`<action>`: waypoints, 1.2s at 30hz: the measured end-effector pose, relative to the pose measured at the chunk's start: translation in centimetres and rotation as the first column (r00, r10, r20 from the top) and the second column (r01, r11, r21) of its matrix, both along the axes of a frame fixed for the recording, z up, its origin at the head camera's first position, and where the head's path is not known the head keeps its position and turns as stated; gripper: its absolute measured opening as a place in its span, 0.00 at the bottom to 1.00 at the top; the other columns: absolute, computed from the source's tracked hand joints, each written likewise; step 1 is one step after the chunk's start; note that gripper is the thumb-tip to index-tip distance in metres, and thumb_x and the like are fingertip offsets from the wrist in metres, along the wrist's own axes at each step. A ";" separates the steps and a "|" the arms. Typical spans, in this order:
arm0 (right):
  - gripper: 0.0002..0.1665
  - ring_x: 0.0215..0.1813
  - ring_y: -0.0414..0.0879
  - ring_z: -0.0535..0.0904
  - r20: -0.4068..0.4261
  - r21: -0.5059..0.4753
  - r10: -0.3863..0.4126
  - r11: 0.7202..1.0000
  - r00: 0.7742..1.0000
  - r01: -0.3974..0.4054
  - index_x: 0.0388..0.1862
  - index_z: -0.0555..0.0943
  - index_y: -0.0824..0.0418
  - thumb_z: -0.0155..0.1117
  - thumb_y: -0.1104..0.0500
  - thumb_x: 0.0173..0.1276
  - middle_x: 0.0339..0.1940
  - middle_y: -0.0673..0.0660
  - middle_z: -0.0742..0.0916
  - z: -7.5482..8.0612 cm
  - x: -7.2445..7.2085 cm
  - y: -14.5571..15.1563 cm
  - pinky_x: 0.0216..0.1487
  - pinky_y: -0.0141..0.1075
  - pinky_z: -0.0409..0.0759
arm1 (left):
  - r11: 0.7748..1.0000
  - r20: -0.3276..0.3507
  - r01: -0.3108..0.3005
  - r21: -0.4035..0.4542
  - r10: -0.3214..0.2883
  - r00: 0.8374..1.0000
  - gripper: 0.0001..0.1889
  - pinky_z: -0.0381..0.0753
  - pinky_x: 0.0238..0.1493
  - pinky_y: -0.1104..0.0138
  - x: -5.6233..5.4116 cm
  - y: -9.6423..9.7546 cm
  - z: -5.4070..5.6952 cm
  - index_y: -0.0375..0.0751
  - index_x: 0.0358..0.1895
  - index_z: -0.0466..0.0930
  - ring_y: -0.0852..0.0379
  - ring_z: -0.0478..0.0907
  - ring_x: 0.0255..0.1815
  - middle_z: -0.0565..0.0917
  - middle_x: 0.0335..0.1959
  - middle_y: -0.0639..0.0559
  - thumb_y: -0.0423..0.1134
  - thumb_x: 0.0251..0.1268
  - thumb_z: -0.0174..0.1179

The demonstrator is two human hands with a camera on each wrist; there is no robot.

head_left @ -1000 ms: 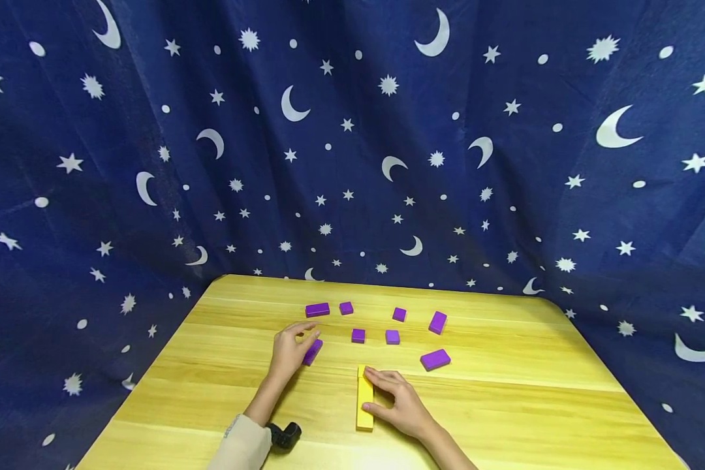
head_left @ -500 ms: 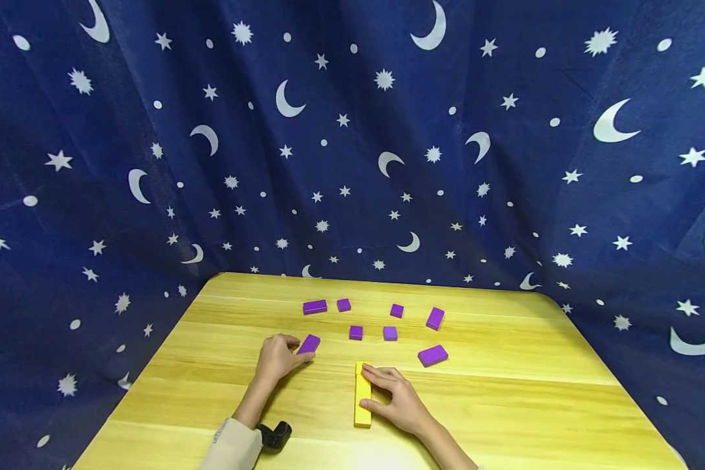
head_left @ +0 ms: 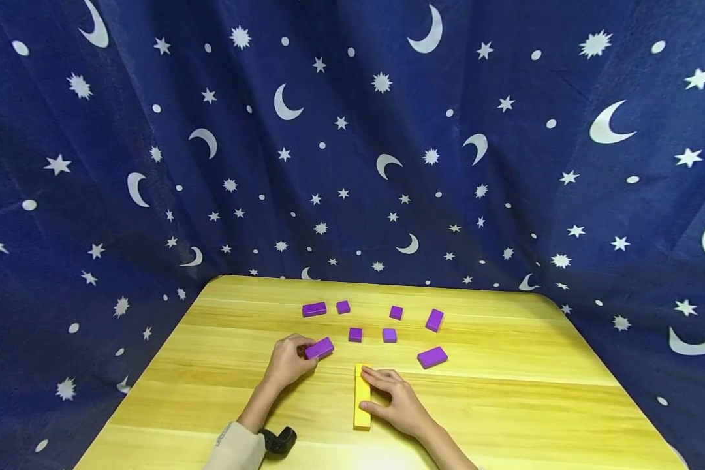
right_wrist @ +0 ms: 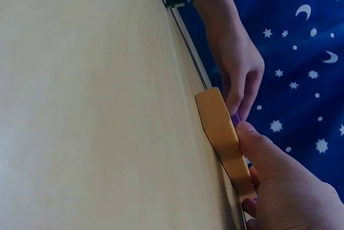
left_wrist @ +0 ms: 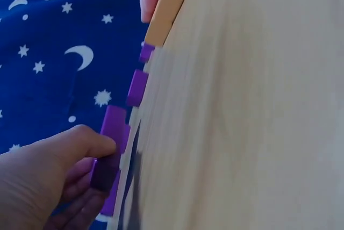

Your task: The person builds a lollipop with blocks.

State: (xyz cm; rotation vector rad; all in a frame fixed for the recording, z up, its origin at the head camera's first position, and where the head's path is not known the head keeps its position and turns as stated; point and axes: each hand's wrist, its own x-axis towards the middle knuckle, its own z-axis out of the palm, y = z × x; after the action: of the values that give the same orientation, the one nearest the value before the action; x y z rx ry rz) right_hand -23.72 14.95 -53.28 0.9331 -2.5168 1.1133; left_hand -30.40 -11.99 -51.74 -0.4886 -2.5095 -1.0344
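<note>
My left hand [head_left: 290,360] pinches a purple rectangular block [head_left: 320,348] between thumb and fingers, left of the table's middle. In the left wrist view the thumb lies across this purple block [left_wrist: 110,144], which is held tilted close over the tabletop. My right hand [head_left: 396,399] grips a long yellow block [head_left: 361,408] from its right side, thumb near the middle and fingers toward the far end. A seam crosses the yellow near that far end. In the right wrist view the thumb presses the edge of the yellow block [right_wrist: 215,120]; the other fingers are partly hidden behind it.
Small purple square blocks [head_left: 355,335] lie in the middle beyond the yellow block. Longer purple blocks lie at the back left [head_left: 314,309] and on the right [head_left: 432,357]. The wooden table [head_left: 505,418] ends at a dark blue star-and-moon curtain [head_left: 352,163].
My left hand has closed its fingers on the purple block, turned it and brought it slightly right. My right hand stays on the yellow block.
</note>
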 end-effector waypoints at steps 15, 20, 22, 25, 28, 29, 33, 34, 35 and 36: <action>0.34 0.59 0.43 0.70 0.000 0.026 0.011 1.000 1.000 -0.011 0.60 0.75 0.61 0.65 0.44 0.59 0.62 0.51 0.76 0.2 -0.1 0.1 0.58 0.46 0.71 | 0.970 0.130 0.232 0.067 -0.239 0.962 0.19 0.79 0.44 0.66 -0.4 -0.5 -1.3 0.40 0.49 0.81 0.55 0.79 0.43 0.81 0.43 0.53 0.38 0.51 0.69; 0.34 0.59 0.44 0.70 0.008 0.016 0.016 1.000 1.000 -0.016 0.59 0.75 0.61 0.65 0.44 0.59 0.62 0.51 0.76 0.5 -0.1 0.0 0.58 0.47 0.71 | 0.975 0.080 0.207 0.086 -0.213 0.974 0.14 0.80 0.40 0.68 -0.8 0.2 -1.5 0.42 0.43 0.84 0.58 0.79 0.39 0.83 0.39 0.54 0.36 0.50 0.69; 0.34 0.59 0.44 0.70 0.006 0.013 0.014 1.000 1.000 -0.014 0.59 0.75 0.61 0.65 0.44 0.59 0.62 0.51 0.76 0.6 -0.1 0.0 0.58 0.47 0.71 | 0.975 0.064 0.204 0.092 -0.210 0.976 0.14 0.80 0.39 0.69 -1.1 1.0 -1.5 0.42 0.43 0.84 0.59 0.79 0.39 0.83 0.39 0.54 0.37 0.50 0.69; 0.34 0.59 0.44 0.71 -0.009 0.010 0.014 1.000 1.000 -0.014 0.59 0.76 0.62 0.64 0.43 0.59 0.61 0.51 0.76 0.5 -0.1 0.0 0.57 0.47 0.72 | 0.971 0.042 0.220 0.088 -0.225 0.973 0.15 0.80 0.42 0.68 -1.5 2.3 -1.7 0.42 0.44 0.84 0.58 0.79 0.41 0.83 0.40 0.54 0.38 0.51 0.69; 0.34 0.58 0.44 0.71 -0.023 0.005 0.015 1.000 1.000 -0.015 0.59 0.76 0.62 0.64 0.44 0.59 0.61 0.52 0.76 0.3 -0.2 0.1 0.57 0.47 0.72 | 0.966 0.030 0.246 0.075 -0.249 0.968 0.15 0.79 0.44 0.66 -1.8 3.6 -1.9 0.42 0.45 0.84 0.57 0.79 0.43 0.83 0.41 0.53 0.38 0.52 0.68; 0.34 0.58 0.43 0.71 -0.030 0.012 0.014 1.000 0.999 -0.014 0.59 0.76 0.62 0.64 0.43 0.60 0.61 0.52 0.76 0.1 -0.2 0.1 0.57 0.46 0.72 | 0.964 0.034 0.255 0.072 -0.258 0.965 0.15 0.79 0.45 0.65 -1.8 4.0 -2.0 0.42 0.45 0.84 0.57 0.79 0.43 0.83 0.41 0.53 0.38 0.52 0.67; 0.33 0.58 0.43 0.71 -0.029 0.015 0.013 1.000 1.000 -0.013 0.59 0.75 0.62 0.64 0.43 0.60 0.61 0.52 0.76 0.0 -0.1 0.2 0.57 0.45 0.72 | 0.950 0.067 0.305 0.074 -0.310 0.949 0.17 0.78 0.48 0.65 -1.8 5.0 -2.1 0.40 0.49 0.82 0.56 0.78 0.46 0.82 0.45 0.51 0.40 0.54 0.66; 0.33 0.58 0.43 0.71 -0.028 0.014 0.014 1.000 1.000 -0.014 0.59 0.75 0.62 0.64 0.44 0.60 0.62 0.52 0.76 0.0 -0.1 0.2 0.57 0.46 0.72 | 0.948 0.074 0.311 0.070 -0.316 0.946 0.18 0.78 0.49 0.65 -1.8 5.0 -2.1 0.41 0.50 0.81 0.56 0.78 0.47 0.82 0.46 0.51 0.40 0.55 0.66; 0.33 0.58 0.43 0.70 -0.025 0.015 0.013 1.000 1.000 -0.012 0.59 0.75 0.61 0.64 0.44 0.60 0.62 0.52 0.76 0.0 0.0 0.2 0.57 0.45 0.72 | 0.947 0.081 0.314 0.069 -0.319 0.944 0.19 0.77 0.50 0.65 -1.8 5.0 -2.1 0.41 0.50 0.81 0.55 0.78 0.49 0.82 0.47 0.51 0.40 0.55 0.66; 0.33 0.58 0.43 0.71 -0.023 0.009 0.014 1.000 1.000 -0.014 0.59 0.76 0.62 0.64 0.44 0.60 0.62 0.52 0.76 0.1 0.0 0.2 0.57 0.46 0.72 | 0.946 0.084 0.317 0.069 -0.322 0.943 0.19 0.76 0.52 0.64 -1.8 5.0 -2.1 0.41 0.51 0.81 0.55 0.77 0.50 0.81 0.48 0.51 0.40 0.54 0.66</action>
State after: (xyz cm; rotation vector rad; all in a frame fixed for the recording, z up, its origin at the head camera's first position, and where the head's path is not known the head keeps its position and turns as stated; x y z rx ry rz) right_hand -23.72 15.12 -53.14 0.9618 -2.5026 1.0907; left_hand -32.24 -6.98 -53.80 -0.8734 -2.5288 -1.2662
